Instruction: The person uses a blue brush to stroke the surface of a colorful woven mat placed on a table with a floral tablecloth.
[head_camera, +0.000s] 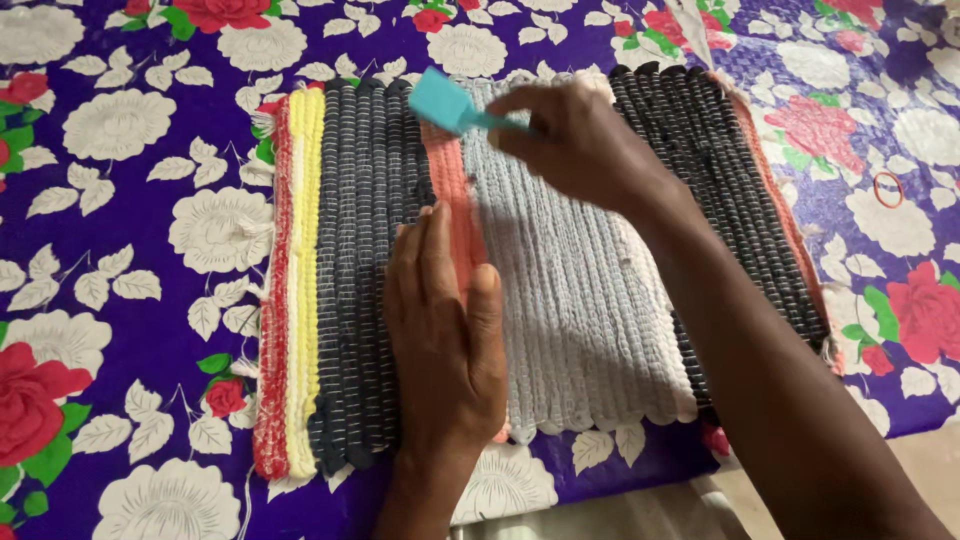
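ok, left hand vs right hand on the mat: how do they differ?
The left hand lies flat, palm down, fingers together on the mat; the right hand is raised at the far edge, fingers curled. The left hand holds nothing; the right hand grips a teal brush. The left hand looks sharp, the right hand slightly blurred. Both are bare and over the striped mat.

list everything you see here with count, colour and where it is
woven mat: 1, stripes of red, yellow, dark grey, salmon, pale grey and black, flat in the middle of the cloth
brush: 1, turquoise, over the mat's far edge
rubber band: 1, red, on the cloth at right
floral cloth: 1, purple with white and red flowers, under everything
left hand: 1, palm flat on the mat's dark grey and salmon stripes
right hand: 1, grip closed on the brush handle
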